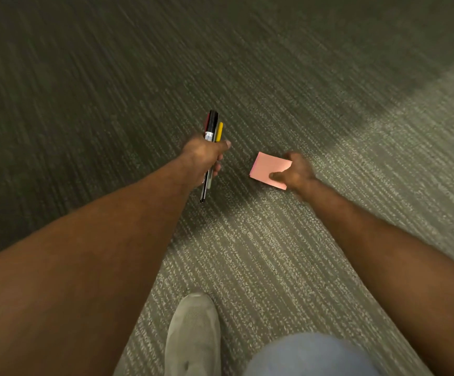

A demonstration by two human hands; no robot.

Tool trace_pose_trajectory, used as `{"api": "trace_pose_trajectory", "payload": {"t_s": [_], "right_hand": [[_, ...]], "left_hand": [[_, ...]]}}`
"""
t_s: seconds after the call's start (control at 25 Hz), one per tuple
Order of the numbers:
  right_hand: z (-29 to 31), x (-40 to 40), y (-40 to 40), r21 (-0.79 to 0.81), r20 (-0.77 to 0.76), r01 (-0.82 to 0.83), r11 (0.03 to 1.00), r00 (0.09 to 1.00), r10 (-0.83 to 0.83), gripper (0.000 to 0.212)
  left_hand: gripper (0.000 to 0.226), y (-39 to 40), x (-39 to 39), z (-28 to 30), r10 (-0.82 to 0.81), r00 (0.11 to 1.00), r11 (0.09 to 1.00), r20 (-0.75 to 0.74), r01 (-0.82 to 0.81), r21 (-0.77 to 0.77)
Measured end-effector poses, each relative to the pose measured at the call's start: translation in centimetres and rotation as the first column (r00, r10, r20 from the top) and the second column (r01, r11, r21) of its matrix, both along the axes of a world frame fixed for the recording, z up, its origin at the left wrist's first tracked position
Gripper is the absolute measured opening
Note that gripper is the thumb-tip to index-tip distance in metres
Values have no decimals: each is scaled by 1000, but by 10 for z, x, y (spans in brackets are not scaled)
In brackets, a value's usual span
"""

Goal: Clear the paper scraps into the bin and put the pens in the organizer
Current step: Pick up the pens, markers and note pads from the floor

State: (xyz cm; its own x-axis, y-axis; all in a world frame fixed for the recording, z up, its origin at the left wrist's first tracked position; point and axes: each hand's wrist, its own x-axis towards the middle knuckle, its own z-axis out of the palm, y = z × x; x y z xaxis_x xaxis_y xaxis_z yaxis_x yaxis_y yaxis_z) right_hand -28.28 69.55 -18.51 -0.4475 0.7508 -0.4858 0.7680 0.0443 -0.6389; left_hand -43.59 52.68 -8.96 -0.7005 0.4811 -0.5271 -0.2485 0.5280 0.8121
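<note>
Left hand (202, 156) fisted round a bundle of pens (212, 131), several at once: black marker, a yellow one, a red one behind, plus a thin pen sticking out below the fist. Right hand (295, 169) pinches a pink sticky-note pad (270, 170), thumb on top, fingers under. Both held out over the striped carpet (328, 240); a grey shoe (193, 335) is low in view, so the person seems to be walking. Bin and organizer not in view. Risks: the thin pen hangs lowest and looks loosest, could slide out of the fist mid-step; the pad is held by one edge, sheets could peel or flap; pad may be usable stock, not scrap, so binning it could be wrong; frame is motion-blurred
</note>
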Motion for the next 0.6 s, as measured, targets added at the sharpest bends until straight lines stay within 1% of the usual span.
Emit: {"api": "trace_pose_trajectory", "payload": {"t_s": [0.04, 0.12, 0.24, 0.36, 0.4, 0.48, 0.6], "right_hand": [[0, -1, 3, 29, 67, -69, 997, 995, 67, 73], [0, -6, 5, 101, 155, -137, 985, 980, 120, 70], [0, -11, 3, 187, 246, -149, 971, 964, 101, 72], [4, -14, 1, 204, 302, -169, 964, 948, 102, 77], [6, -16, 1, 197, 306, -175, 965, 946, 109, 79], [10, -19, -2, 151, 260, -154, 976, 959, 111, 77], [21, -12, -14, 128, 179, -111, 985, 980, 87, 62]], "left_hand": [[18, 0, 0, -6, -5, 1000, 1000, 7, 5, -3], [19, -2, -3, -16, -5, 1000, 1000, 9, 5, -16], [17, -8, -10, -26, 20, 1000, 999, 13, -20, -33], [16, -9, -13, -30, 27, 1000, 998, 11, -27, -48], [16, -8, -14, -32, 35, 999, 998, 9, -35, -52], [16, -6, -15, -36, 54, 998, 997, 15, -53, -53], [17, -1, -5, -29, 64, 993, 997, 102, -60, -48]]}}
